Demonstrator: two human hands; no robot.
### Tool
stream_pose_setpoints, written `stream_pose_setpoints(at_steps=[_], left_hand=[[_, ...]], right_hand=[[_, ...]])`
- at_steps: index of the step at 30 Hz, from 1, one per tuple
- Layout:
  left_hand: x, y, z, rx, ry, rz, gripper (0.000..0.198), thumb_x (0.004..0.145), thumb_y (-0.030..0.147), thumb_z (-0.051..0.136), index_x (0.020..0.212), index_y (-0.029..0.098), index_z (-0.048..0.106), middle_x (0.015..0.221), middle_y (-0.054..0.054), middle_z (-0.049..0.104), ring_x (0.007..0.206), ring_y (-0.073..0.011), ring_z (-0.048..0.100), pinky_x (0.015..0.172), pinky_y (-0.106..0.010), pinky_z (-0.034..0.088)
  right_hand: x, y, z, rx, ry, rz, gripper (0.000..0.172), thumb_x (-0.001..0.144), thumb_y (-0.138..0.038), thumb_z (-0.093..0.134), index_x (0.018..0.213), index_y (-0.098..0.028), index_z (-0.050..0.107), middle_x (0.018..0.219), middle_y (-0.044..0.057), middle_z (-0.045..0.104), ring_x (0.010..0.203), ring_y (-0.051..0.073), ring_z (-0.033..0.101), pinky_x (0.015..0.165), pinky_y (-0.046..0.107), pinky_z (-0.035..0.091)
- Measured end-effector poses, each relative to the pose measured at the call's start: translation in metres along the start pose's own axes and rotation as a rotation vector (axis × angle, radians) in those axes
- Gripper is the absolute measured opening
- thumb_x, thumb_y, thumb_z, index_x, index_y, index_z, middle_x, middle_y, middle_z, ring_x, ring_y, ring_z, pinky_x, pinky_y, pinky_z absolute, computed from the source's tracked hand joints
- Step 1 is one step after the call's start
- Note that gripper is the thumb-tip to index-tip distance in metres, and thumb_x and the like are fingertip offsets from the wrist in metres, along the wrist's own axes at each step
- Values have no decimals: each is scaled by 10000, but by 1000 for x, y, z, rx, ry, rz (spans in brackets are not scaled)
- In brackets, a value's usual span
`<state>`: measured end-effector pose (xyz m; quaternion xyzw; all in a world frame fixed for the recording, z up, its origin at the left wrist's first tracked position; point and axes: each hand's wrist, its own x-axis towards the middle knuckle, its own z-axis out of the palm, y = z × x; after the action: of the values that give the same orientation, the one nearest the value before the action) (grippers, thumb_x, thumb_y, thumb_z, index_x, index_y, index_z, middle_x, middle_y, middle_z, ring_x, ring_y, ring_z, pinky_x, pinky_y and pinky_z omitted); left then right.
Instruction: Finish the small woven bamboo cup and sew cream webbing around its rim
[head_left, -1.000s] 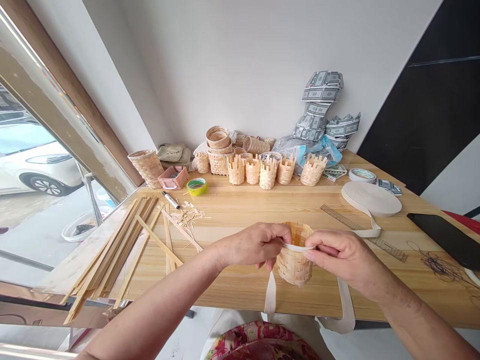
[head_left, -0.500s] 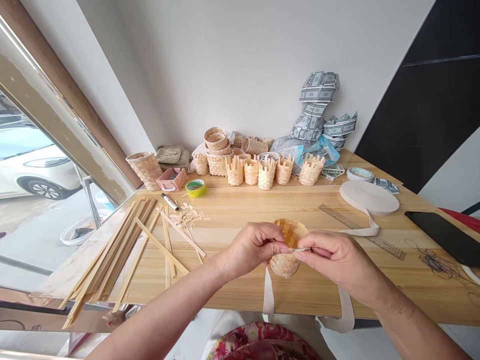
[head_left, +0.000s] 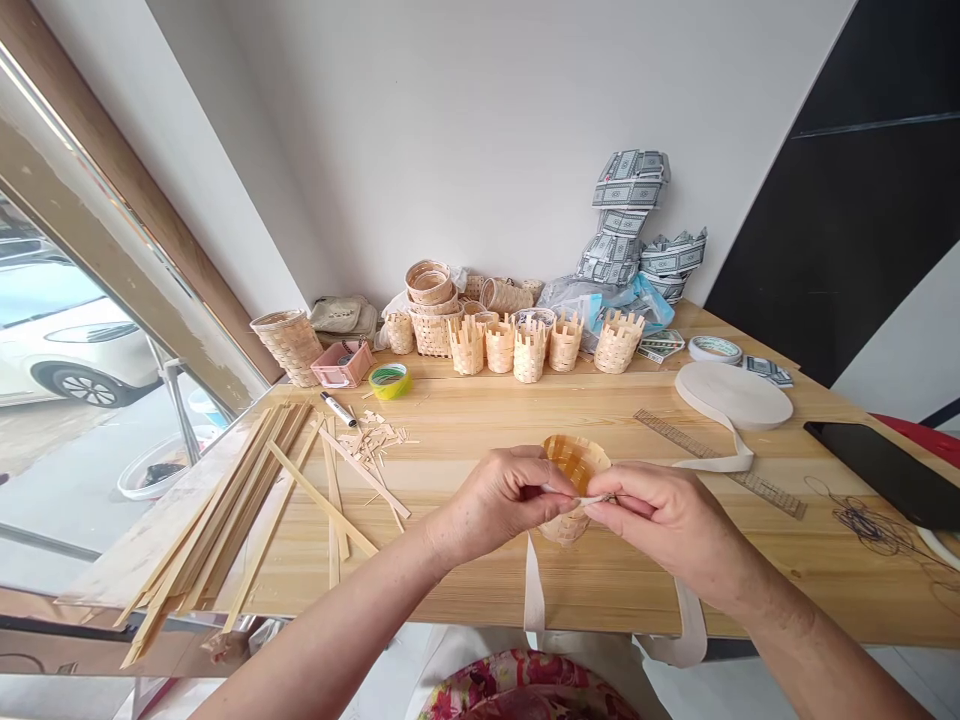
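Observation:
A small woven bamboo basket [head_left: 575, 463] is held tilted above the wooden table [head_left: 487, 420], its mouth facing me. My left hand [head_left: 499, 503] is closed, pinching a white cloth tape [head_left: 535, 590] at the basket's rim. My right hand [head_left: 664, 520] is closed too, pinching the same tape against the rim from the right. The tape hangs down over the table's front edge and loops back up to a flat white roll [head_left: 733, 394] at the right.
Long bamboo strips [head_left: 240, 500] lie at the left with offcuts. A row of unfinished baskets [head_left: 529, 345] stands at the back, with a pink box [head_left: 341, 362], yellow-green tape roll [head_left: 389, 379], marker [head_left: 339, 409], ruler [head_left: 720, 462], phone [head_left: 885, 470] and dark thread [head_left: 870, 525].
The basket has tipped from upright to mouth toward me and risen slightly. Both hands have drawn closer together at its rim, still pinching the tape.

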<state>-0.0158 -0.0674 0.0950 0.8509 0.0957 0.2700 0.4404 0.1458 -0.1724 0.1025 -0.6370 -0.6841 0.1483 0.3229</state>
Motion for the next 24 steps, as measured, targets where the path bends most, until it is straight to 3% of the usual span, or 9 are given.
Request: stream_pose_setpoints(at_steps=[3,5,7,12,15,20,24], left_hand=[[-4,6,-4,151,18,83,147,811,197,519,802,112,639,777,-60,580,679,-109,555,584,-191,427],[-8,12,-8,334,6,168,159,834,196,485,821,136,632,782,-49,567,707,-111,557,596,-193,423],[-12,17,-11,557,3,265,188,856,182,444,807,154,624,708,-18,527,632,-91,521,543,-186,388],[-21,27,-15,916,11,476,202,871,120,385,891,166,581,675,7,500,523,-79,415,469,-216,304],[-24,32,-14,973,-1,530,177,870,126,396,913,161,564,677,14,526,491,-82,379,431,-237,263],[-27,32,-15,1044,17,544,152,865,132,410,902,166,553,655,26,542,468,-86,377,405,-253,235],[-28,29,-16,1082,22,552,153,858,120,414,922,165,546,665,26,557,465,-89,381,402,-252,249]], right_hand=[[-9,-1,-17,-84,-4,-55,246,838,-287,456,1078,-254,495,624,-43,486,533,104,462,499,205,376],[-16,0,-31,-186,35,-164,270,874,-251,391,1140,-276,426,784,-16,560,671,123,536,597,225,415],[-20,1,-44,-312,64,-316,251,879,-194,362,1106,-267,441,876,6,572,761,138,548,650,243,412],[-14,-8,-58,-459,72,-586,277,871,-80,316,1028,-206,506,779,17,550,703,137,503,635,262,385],[-5,-16,-55,-483,57,-633,259,878,-89,324,955,-194,548,852,25,563,713,129,497,623,257,374],[5,-21,-47,-516,31,-694,268,866,-69,332,896,-177,576,746,17,535,626,117,454,558,255,319],[8,-21,-48,-534,-5,-657,287,851,-49,321,834,-173,579,703,15,500,624,124,427,560,262,293]])
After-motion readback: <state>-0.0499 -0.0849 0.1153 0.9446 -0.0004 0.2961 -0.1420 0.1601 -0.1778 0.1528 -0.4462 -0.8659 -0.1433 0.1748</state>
